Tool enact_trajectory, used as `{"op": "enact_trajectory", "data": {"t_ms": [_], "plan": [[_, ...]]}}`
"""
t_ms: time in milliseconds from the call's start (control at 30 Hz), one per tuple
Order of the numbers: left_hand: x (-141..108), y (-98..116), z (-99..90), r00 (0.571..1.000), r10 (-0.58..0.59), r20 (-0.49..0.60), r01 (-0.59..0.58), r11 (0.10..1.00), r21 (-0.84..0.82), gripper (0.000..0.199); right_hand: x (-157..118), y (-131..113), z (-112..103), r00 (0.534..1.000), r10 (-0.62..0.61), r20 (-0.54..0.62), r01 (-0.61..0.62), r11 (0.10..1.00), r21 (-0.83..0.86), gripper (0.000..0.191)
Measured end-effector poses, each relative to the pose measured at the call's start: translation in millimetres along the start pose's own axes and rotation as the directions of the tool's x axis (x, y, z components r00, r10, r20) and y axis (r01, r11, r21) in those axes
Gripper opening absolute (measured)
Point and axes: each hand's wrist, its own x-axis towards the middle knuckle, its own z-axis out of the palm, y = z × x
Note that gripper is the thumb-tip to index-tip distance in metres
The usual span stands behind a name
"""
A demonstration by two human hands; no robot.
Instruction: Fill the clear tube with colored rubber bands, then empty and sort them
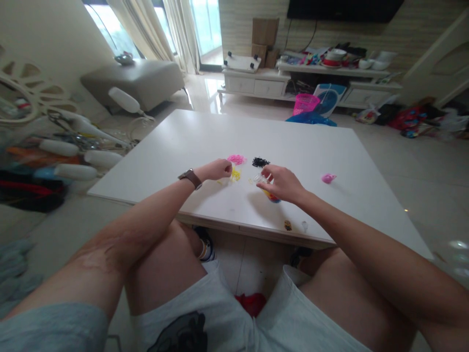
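My left hand (221,169) is closed, fingertips pinched, at the edge of a small pile of yellow bands (236,174); anything in its fingers is too small to make out. My right hand (281,183) curls around what looks like a small clear container (259,180), tilted on the white table. Orange, red and blue bits (272,197) show below the thumb; the hand hides much of it. Behind the hands lie a pile of pink bands (237,159) and a pile of black bands (261,162). A few pale yellow pieces lie between the hands.
A pink object (329,178) lies on the white table (311,146) to the right. Near the front edge sit a small yellow-and-dark figure (287,225) and a small clear piece (304,226). Beyond the table stand a pink basket (306,103) and a low cabinet (252,85).
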Motion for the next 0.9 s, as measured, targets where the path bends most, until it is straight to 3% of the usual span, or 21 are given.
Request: {"op": "enact_trajectory", "data": {"t_ms": [167, 400, 667, 900], "plan": [[-2, 23, -7.7, 0.994, 0.094, -0.063, -0.101, 0.987, -0.125, 0.009, -1, -2, 2, 0.996, 0.035, 0.076, -0.032, 0.999, -0.036, 0.022], [-1, 52, -2.7, 0.966, 0.226, -0.123, -0.249, 0.94, -0.232, 0.005, -1, -3, 5, 0.995, 0.026, 0.097, -0.019, 0.997, -0.069, 0.021], [-2, 70, 6.6, 0.951, 0.255, -0.176, -0.286, 0.942, -0.179, 0.006, 1, -3, 7, 0.997, 0.004, 0.083, -0.003, 1.0, -0.015, 0.023], [-5, 79, 1.9, 0.928, 0.332, -0.169, -0.356, 0.924, -0.142, 0.008, 2, -3, 7, 0.997, 0.006, 0.071, -0.006, 1.0, -0.005, 0.023]]}}
